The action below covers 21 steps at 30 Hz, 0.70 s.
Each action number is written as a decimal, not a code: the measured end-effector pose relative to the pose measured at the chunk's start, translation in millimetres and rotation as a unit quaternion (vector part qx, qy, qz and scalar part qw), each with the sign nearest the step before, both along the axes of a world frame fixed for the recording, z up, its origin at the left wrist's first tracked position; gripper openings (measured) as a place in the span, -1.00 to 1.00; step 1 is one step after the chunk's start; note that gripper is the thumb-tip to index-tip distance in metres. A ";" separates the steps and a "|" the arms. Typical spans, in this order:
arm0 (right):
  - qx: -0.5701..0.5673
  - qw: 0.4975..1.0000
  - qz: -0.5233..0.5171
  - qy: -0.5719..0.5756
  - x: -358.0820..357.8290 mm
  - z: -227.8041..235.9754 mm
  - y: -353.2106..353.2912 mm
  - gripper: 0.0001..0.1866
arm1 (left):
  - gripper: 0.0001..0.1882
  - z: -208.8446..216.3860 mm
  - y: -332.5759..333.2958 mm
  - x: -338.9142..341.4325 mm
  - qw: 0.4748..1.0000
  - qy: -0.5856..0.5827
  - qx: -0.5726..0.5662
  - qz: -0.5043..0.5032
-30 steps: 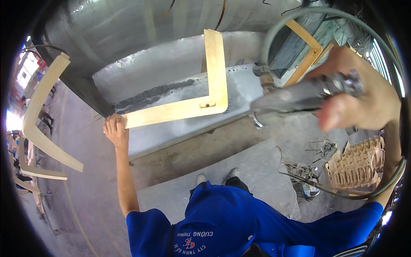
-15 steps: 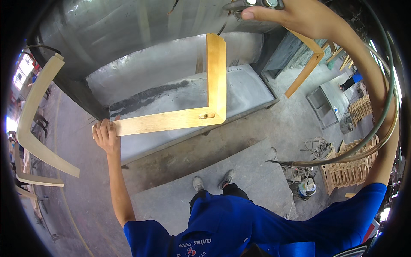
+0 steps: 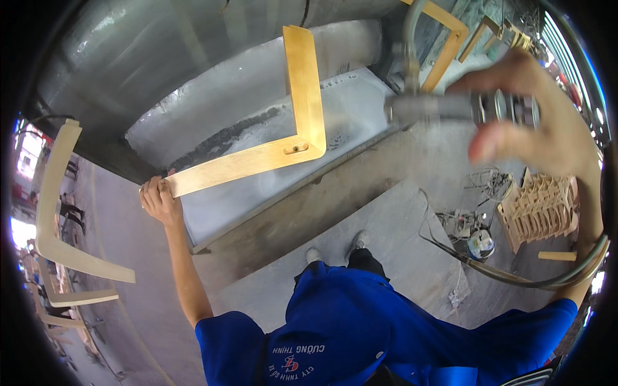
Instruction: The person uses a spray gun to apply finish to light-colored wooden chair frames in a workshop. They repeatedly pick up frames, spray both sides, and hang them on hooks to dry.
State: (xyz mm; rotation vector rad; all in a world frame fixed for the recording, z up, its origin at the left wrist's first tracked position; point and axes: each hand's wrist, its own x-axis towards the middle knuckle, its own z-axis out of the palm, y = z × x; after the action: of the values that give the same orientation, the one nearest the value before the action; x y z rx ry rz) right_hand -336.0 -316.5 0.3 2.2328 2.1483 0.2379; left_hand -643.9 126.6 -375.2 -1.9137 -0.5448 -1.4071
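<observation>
An L-shaped wooden frame piece (image 3: 235,172), with a short slot near its corner, hangs in front of me above a metal basin. My left hand (image 3: 161,201) is closed around the free end of its lower arm. On the right, my right hand (image 3: 547,125) grips a metal spray gun (image 3: 444,108), blurred by motion, its front end toward the wooden corner but apart from it. A faint pale haze shows between them. The trigger cannot be made out.
The metal basin (image 3: 222,226) has a greyish-white film. Other bent wooden pieces (image 3: 46,212) hang at left and at upper right. A hose (image 3: 508,280) loops past my right arm. Stacked wooden parts (image 3: 537,206) and a paint bucket (image 3: 480,244) stand on the floor at right.
My right hand has come down from the top with the spray gun, to the right of the wooden piece. The piece's corner sits higher and farther left in view; my left hand keeps its hold.
</observation>
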 end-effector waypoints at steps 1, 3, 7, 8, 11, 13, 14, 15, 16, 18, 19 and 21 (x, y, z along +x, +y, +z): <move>-0.100 0.983 -0.041 0.148 -5.5 7.3 -3.2 -0.19 | -0.59 0.9 2.4 3.0 1.000 -0.004 0.006 -0.003; -0.167 0.934 -0.045 0.312 -14.3 4.8 -9.7 -0.14 | -0.58 0.3 7.2 7.6 1.000 -0.003 0.006 -0.009; -0.037 0.948 -0.067 0.310 -16.9 -18.4 -42.1 0.02 | -0.64 -20.2 11.1 13.8 0.998 0.006 -0.059 -0.037; -0.011 0.946 -0.094 0.310 -14.1 -24.1 -54.8 -0.05 | -0.68 -30.4 9.7 15.4 0.995 0.004 -0.085 -0.057; 0.044 0.951 -0.169 0.255 -6.9 -44.4 -95.5 -0.29 | -0.78 -72.1 -3.6 25.5 0.973 -0.030 -0.204 -0.104; 0.121 0.974 -0.149 0.116 -3.0 -78.4 -115.9 -0.36 | -0.77 -104.5 -19.0 37.8 0.940 -0.068 -0.308 -0.127; 0.174 0.976 -0.120 0.044 0.4 -101.6 -123.3 -0.40 | -0.74 -119.3 -26.9 44.0 0.919 -0.077 -0.359 -0.147; 0.208 0.968 -0.129 0.047 3.6 -123.4 -131.0 -0.44 | -0.71 -131.7 -33.3 50.2 0.875 -0.103 -0.448 -0.154; 0.208 0.936 -0.214 0.186 3.4 -143.5 -141.1 -0.46 | -0.69 -142.4 -39.9 56.4 0.819 -0.124 -0.530 -0.181; 0.231 0.821 -0.339 0.396 3.6 -181.3 -156.5 -0.54 | -0.71 -157.3 -51.3 66.8 0.757 -0.135 -0.607 -0.202; 0.247 0.789 -0.335 0.452 4.2 -198.4 -160.5 -0.55 | -0.71 -162.4 -56.7 72.8 0.742 -0.122 -0.623 -0.216; 0.285 0.736 -0.336 0.514 0.4 -231.2 -162.8 -0.55 | -0.72 -168.0 -66.4 83.6 0.703 -0.106 -0.650 -0.268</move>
State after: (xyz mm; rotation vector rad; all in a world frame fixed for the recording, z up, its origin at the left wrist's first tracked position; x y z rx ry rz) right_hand -335.6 -479.2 -231.0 4.0005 1.2660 -0.6030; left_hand -560.4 60.2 -543.3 -3.2196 -1.4700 -1.8058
